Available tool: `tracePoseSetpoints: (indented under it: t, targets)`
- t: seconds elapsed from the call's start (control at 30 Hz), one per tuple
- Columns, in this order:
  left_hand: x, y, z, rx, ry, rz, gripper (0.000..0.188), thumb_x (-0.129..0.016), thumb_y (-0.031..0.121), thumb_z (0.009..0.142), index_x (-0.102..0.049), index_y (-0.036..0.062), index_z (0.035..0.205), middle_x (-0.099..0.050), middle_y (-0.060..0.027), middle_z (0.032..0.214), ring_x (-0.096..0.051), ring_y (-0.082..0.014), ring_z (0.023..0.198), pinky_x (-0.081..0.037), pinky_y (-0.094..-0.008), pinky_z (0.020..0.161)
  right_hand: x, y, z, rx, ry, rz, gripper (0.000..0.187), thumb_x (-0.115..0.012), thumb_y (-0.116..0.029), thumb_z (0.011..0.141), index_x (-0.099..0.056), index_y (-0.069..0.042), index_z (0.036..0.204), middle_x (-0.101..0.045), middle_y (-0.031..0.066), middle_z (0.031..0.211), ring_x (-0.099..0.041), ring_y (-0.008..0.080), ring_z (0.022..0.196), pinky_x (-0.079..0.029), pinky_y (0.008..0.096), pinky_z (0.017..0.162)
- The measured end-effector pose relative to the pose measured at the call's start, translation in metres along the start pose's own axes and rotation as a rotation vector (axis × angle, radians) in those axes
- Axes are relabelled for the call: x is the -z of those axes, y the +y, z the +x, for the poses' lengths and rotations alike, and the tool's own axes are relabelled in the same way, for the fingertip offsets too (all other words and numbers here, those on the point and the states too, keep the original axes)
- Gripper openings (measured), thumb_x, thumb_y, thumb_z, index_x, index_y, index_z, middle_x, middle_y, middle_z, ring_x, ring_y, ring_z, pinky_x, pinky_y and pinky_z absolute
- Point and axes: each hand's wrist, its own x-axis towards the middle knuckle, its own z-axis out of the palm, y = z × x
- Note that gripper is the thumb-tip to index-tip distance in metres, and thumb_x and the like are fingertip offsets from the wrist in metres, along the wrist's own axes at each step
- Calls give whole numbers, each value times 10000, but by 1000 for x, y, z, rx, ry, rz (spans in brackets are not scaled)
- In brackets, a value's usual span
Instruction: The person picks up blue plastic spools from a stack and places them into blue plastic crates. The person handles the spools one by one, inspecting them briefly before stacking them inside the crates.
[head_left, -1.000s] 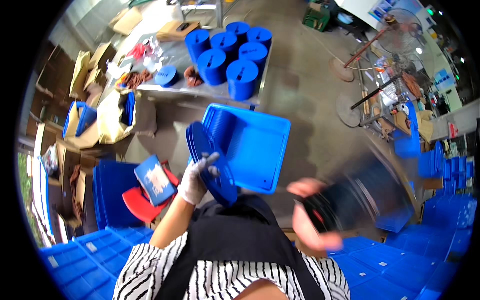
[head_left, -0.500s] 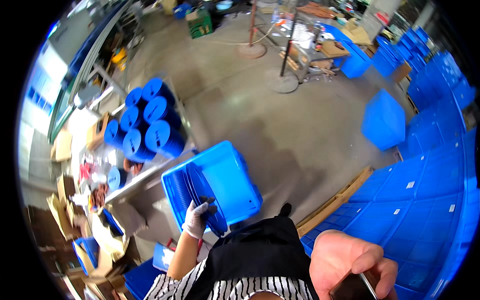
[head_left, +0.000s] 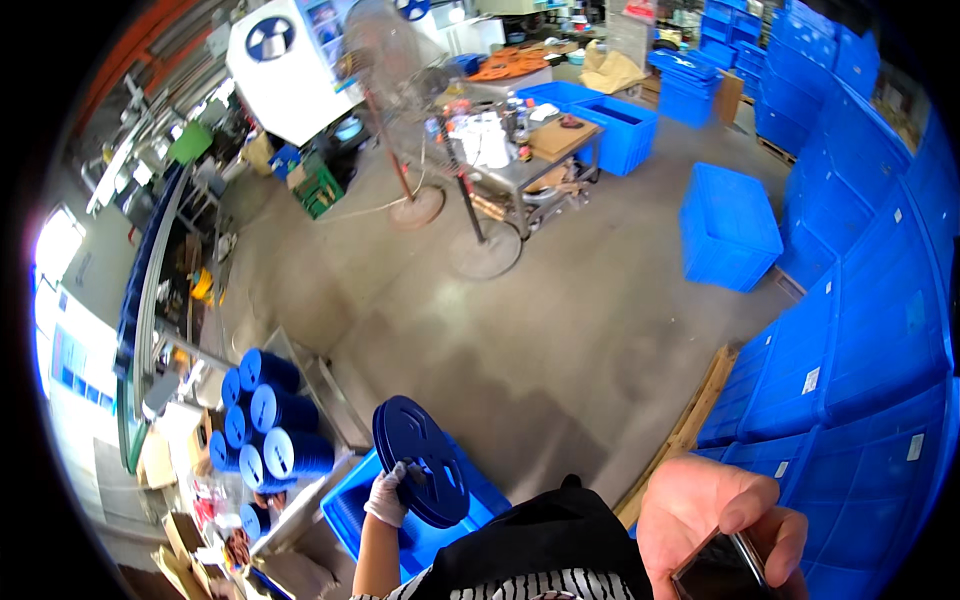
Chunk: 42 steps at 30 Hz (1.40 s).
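Note:
My left hand (head_left: 386,498), in a white glove, grips a thin stack of large blue slotted reel discs (head_left: 400,425) by the near side, tilted on edge. The discs hang above an open blue bin (head_left: 485,490), whose inside is largely hidden by them and my arm. My bare right hand (head_left: 690,505), raised close at lower right, is closed around a dark flat slab (head_left: 718,572) with a shiny edge; it looks like a phone, though the lower edge of the picture cuts it off.
Stacks of blue discs (head_left: 292,452) stand on the bench at left. Large blue crates (head_left: 780,390) line the right side on a wooden pallet (head_left: 690,420). One more blue crate (head_left: 728,225) stands on the floor. Farther off are a pedestal fan (head_left: 385,60) and a cluttered worktable (head_left: 560,140).
My left hand has lifted the discs up out of the blue bin. The view has tilted up, showing more of the far room. My right hand still holds the dark slab.

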Motion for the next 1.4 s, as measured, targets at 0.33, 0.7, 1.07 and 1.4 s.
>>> tracePoseSetpoints:
  t: [0.33, 0.7, 1.07, 1.4]
  targets:
    - [-97, -8, 147, 96, 35, 228, 204, -672, 181, 835, -609, 50, 977, -665, -86, 872, -637, -245, 817, -524, -390, 784, 79, 134, -14, 110, -109, 9, 562, -658, -259, 820, -426, -294, 1331, -363, -116, 1406, -388, 196, 1170, -418, 427, 660]
    - [-230, 32, 406, 204, -126, 507, 276, -701, 125, 807, -545, -5, 994, -624, -102, 861, -634, -244, 771, -544, -386, 744, 134, 319, -95, 8, -342, -156, 499, -626, -534, 765, -538, -294, 1193, -455, -119, 1307, -388, 168, 1169, -391, 325, 758]
    - [-523, 88, 583, 64, -643, 288, 636, -753, 339, 751, -485, -23, 1200, -577, -160, 1143, -590, -286, 997, -481, -427, 898, 236, 504, -160, 161, -358, -166, 476, -569, -358, 882, -434, -299, 1335, -291, -63, 1466, -319, 239, 1230, -430, 485, 689]
    - [-712, 91, 698, -37, -680, -69, 506, -767, 220, 709, -497, 77, 1113, -617, -96, 1056, -585, -209, 797, -490, -372, 715, 377, 674, -190, 17, -169, -346, 280, -636, -291, 787, -584, -199, 1045, -505, -67, 1136, -403, 142, 1127, -471, 316, 629]
